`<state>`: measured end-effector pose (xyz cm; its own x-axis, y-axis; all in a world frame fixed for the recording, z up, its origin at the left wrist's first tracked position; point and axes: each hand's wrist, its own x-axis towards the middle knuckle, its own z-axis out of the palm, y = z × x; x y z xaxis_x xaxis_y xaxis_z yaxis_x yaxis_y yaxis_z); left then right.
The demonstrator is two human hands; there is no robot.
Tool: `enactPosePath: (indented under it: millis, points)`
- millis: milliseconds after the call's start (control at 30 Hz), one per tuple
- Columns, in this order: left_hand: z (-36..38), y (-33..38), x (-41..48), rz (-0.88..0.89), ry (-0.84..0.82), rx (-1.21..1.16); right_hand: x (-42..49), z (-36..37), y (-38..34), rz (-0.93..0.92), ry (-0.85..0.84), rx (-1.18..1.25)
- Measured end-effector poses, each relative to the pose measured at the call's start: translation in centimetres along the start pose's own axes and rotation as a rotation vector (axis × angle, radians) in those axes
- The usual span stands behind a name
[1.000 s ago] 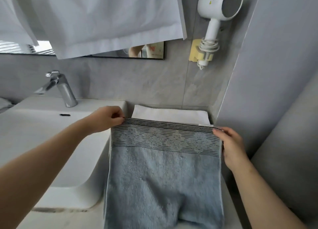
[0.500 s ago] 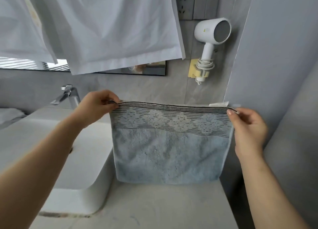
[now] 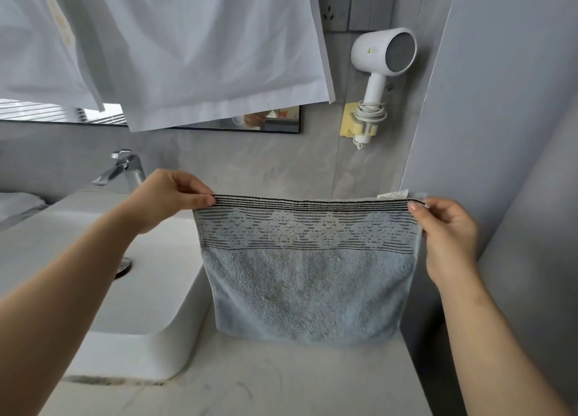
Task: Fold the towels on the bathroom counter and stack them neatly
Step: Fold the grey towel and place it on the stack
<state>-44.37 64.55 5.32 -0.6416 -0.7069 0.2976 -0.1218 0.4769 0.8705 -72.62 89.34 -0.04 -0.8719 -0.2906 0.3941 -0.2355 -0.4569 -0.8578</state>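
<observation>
Where hands [image 3: 169, 196] pinch: towel [image 3: 308, 278] aloft.

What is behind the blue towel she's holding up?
Above and beside the blue towel only grey wall tile shows. The towel hides the counter's back edge, so anything lying there can't be seen.

2 bare forearms, no sleeves; left hand [image 3: 165, 196] and right hand [image 3: 447, 237] ungloved
</observation>
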Motion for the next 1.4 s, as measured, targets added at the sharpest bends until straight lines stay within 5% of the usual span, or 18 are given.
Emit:
enactPosePath:
  millis: [200,633,800,900,1033,1400]
  points:
    - [-0.1,0.1,0.4,-0.009,-0.038,-0.109,-0.4,0.1,-1.0,-0.005,-0.016,0.072]
    - [-0.5,0.4,1.0,-0.146,-0.433,-0.677,0.0,-0.4,-3.7,0.216,-0.168,0.145]
    - [2.2,-3.2,2.0,-0.358,-0.312,-0.221,0.6,-1.8,1.1,0.341,-0.124,-0.277]
    - [4.6,-6.3,2.0,-0.348,-0.354,0.268,-0.3,-2.6,4.9,0.427,-0.145,-0.492]
    - [7.7,-9.8,1.8,-0.293,-0.378,0.570,-1.8,-3.4,8.5,0.485,-0.152,-0.622]
    - [12.4,-15.0,1.2,-0.334,-0.085,0.820,-2.0,-2.3,13.9,0.446,-0.079,-0.731]
